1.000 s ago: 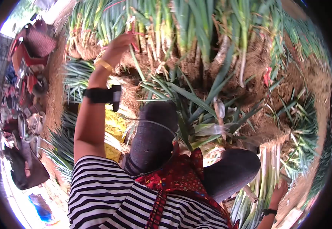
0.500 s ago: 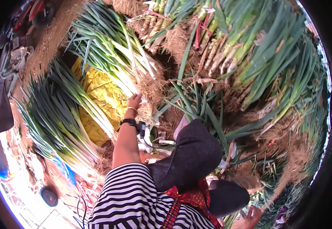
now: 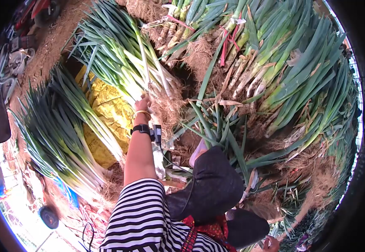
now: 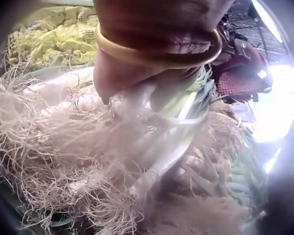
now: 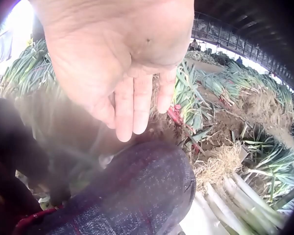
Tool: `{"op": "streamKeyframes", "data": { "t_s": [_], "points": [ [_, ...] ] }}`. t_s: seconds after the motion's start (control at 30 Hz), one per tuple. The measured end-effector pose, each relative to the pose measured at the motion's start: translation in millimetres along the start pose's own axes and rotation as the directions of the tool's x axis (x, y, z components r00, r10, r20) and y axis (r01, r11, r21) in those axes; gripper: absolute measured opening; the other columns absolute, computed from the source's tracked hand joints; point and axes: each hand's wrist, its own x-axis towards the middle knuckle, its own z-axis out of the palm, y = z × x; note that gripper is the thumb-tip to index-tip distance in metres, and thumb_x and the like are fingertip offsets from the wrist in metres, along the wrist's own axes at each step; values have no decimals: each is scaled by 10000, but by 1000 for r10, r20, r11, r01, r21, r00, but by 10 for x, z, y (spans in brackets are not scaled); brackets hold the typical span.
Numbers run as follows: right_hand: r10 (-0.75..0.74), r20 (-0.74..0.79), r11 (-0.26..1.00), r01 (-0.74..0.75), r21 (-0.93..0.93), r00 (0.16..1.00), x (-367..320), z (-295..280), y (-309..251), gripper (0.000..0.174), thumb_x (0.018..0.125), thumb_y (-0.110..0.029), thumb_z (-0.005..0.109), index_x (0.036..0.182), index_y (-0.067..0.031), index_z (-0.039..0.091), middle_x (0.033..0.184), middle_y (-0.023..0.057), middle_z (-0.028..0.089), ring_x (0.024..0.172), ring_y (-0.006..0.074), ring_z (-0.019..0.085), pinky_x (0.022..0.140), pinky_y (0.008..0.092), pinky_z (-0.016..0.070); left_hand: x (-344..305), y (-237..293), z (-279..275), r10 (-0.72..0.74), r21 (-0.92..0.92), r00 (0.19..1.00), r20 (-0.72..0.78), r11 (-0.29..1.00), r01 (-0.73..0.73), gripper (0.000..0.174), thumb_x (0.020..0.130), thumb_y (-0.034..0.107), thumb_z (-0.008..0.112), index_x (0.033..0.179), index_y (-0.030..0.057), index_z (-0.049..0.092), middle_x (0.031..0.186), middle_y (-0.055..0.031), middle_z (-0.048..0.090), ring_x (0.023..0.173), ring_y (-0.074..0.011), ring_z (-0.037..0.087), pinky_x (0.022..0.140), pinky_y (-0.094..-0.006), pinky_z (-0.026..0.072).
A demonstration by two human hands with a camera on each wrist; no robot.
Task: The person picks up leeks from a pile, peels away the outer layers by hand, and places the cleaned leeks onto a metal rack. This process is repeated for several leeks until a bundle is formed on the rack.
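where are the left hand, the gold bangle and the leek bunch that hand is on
left hand [image 3: 143, 102], head view, back of the hand
gold bangle [image 4: 154, 55], left wrist view, front of the band
leek bunch [image 3: 122, 63], head view, green leaves midway up the bunch

Piled leeks [image 3: 115, 54] press close around the left hand [image 3: 142, 103], tangled roots [image 3: 167, 107] crowding it, while a strip of yellow sack [image 3: 111, 107] between two piles lies bare.

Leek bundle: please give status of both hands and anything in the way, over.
Left hand grips leek bundle at its white end, just above roots. Right hand open, holding nothing, over the knee. Tangled roots crowd the grip.
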Motion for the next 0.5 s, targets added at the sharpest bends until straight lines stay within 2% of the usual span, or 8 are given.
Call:
{"op": "streamKeyframes", "data": {
  "t_s": [0.07, 0.27, 0.3, 0.33, 0.37, 0.4, 0.47, 0.5],
  "points": [
    [76, 68, 996, -79, 35, 995, 22, -45, -42, 239, 874, -228, 544, 1007, -62, 652, 928, 160, 646, 833, 314, 607, 744, 381, 476, 108, -62, 44, -66, -208, 997, -42, 977, 56, 313, 771, -4, 596, 1061, 1, 478, 923, -101, 554, 738, -226, 573, 630, -296, 532],
    [189, 228, 979, -201, 32, 955, 78, -54, -161, 243, 885, -223, 525, 1036, -71, 641, 991, 159, 642, 933, 319, 601, 822, 379, 468, 76, 78, 227, -284, -370, 948, 146, 872, 319, 307, 763, -37, 534, 1062, -12, 468, 949, -159, 569, 839, -282, 607, 632, -348, 552],
    [199, 256, 977, -213, 25, 946, 87, -57, -181, 245, 893, -220, 510, 1043, -75, 638, 1000, 157, 641, 956, 326, 592, 835, 378, 461, 130, 45, 171, -145, 24, 987, -67, 989, 147, 345, 737, -13, 551, 1074, -18, 476, 952, -170, 572, 847, -305, 608, 657, -365, 538],
    [198, 261, 977, -212, 26, 945, 90, -42, -173, 245, 893, -220, 510, 1043, -75, 638, 1000, 157, 641, 956, 326, 592, 835, 378, 461, 185, 15, 121, 72, 444, 978, -198, 896, 23, 386, 711, 11, 568, 1086, -25, 484, 954, -182, 575, 855, -328, 608, 682, -381, 525],
    [171, 240, 979, -193, 72, 956, 88, -12, -158, 242, 895, -219, 506, 1039, -78, 639, 995, 158, 642, 951, 326, 594, 832, 376, 462, 171, -57, -5, 230, 568, 944, -236, 821, -58, 495, 670, 53, 579, 1145, -27, 466, 948, -195, 575, 812, -341, 604, 729, -396, 492],
    [146, 217, 978, -174, 117, 965, 90, 15, -152, 239, 897, -218, 502, 1035, -81, 641, 990, 159, 642, 947, 325, 596, 828, 374, 463, 381, -205, -158, 452, 903, 874, -178, 429, -38, 457, 679, 53, 578, 1126, -13, 515, 870, -175, 587, 754, -318, 594, 728, -383, 485],
    [141, 222, 978, -171, 119, 965, 115, 39, -145, 235, 897, -215, 502, 1031, -81, 641, 986, 159, 643, 940, 325, 598, 824, 375, 465, 284, -216, -207, 396, 699, 896, -202, 699, -151, 315, 678, 61, 648, 988, 13, 615, 775, -132, 615, 745, -254, 606, 667, -350, 492],
    [135, 225, 979, -165, 119, 965, 122, 39, -150, 232, 898, -213, 502, 1027, -81, 641, 983, 158, 645, 933, 325, 601, 820, 376, 466, 343, -236, -253, 394, 701, 897, -203, 697, -148, 315, 678, 61, 648, 988, 13, 615, 775, -132, 615, 745, -254, 606, 667, -350, 492]
  ]
}}
